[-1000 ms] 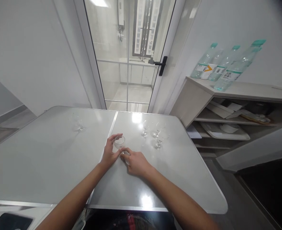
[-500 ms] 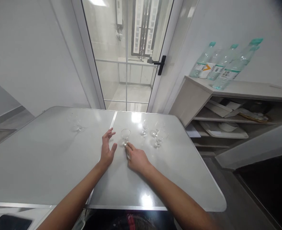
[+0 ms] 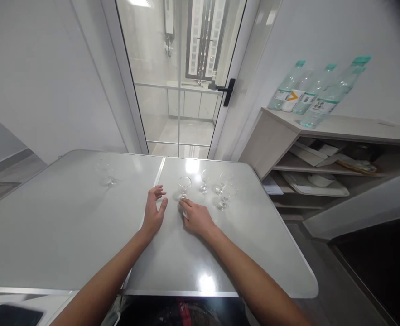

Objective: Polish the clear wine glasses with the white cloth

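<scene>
We observe the right hand (image 3: 197, 218) holding a stemmed glass (image 3: 184, 188) low, at its foot, on the pale table (image 3: 67, 244). The left hand (image 3: 154, 213) is spread, near that glass but apart. We count three further stemmed glasses (image 3: 204, 188) to its right and record clear plastic bottles (image 3: 322, 106) on the wooden shelf unit (image 3: 276, 136).

**Markings on the Bottles**

Bottles (image 3: 336, 92) on the cabinet (image 3: 342, 126) carry printed labels (image 3: 325, 107). One white label (image 3: 288, 106) bears an orange angular mark (image 3: 295, 95), like a V on its side; another shows a dark, code-like patch (image 3: 318, 105). The lettering is too small to read.
</scene>
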A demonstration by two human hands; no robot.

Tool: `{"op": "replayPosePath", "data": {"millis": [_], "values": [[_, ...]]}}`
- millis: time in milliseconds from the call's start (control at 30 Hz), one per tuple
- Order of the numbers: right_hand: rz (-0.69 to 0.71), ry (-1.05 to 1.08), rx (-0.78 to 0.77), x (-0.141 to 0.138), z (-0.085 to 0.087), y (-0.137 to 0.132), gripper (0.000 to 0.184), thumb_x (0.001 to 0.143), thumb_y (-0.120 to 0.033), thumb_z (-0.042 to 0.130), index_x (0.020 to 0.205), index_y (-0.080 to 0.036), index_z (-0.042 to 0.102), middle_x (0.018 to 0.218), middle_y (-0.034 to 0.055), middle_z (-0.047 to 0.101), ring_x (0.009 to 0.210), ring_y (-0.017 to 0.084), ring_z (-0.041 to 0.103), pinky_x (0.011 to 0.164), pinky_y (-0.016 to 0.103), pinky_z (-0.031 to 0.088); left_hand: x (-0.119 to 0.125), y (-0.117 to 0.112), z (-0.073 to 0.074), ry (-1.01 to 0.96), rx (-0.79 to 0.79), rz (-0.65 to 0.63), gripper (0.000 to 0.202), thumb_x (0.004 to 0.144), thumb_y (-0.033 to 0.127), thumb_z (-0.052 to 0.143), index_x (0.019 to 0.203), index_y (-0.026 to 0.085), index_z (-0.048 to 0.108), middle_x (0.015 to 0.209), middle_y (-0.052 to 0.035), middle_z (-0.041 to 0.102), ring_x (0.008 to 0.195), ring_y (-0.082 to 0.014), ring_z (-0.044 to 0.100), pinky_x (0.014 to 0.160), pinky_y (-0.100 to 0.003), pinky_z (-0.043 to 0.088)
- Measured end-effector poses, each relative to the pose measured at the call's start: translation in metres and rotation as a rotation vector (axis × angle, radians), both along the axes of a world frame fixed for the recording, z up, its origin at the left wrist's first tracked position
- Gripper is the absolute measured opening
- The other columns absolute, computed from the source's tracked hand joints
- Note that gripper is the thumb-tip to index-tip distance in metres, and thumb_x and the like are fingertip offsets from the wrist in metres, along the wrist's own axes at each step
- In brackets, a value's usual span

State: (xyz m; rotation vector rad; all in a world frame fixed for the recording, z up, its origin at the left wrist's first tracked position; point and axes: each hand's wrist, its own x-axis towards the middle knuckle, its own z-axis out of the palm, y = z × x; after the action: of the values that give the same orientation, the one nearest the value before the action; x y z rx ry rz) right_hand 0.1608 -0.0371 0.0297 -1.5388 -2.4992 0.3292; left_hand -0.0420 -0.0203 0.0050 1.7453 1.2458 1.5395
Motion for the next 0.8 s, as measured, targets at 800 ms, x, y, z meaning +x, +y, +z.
{"op": "replayPosePath", "data": {"millis": [800], "values": [[-0.499, -0.191, -0.136, 0.003, 0.010, -0.017, 0.042, 0.086, -0.011, 0.058, 0.128, -0.009, 0.060, 0.116, 0.0231, 0.069, 0.092, 0.029, 0.076, 0.073, 0.032, 0.052, -0.001, 0.001, -0.002, 0.067, -0.034, 0.016, 0.026, 0.104, 0.039, 0.053, 0.125, 0.024, 0.054, 0.125, -0.0095, 0.053, 0.100, -0.0209, 0.061, 0.088, -0.040, 0.053]]}}
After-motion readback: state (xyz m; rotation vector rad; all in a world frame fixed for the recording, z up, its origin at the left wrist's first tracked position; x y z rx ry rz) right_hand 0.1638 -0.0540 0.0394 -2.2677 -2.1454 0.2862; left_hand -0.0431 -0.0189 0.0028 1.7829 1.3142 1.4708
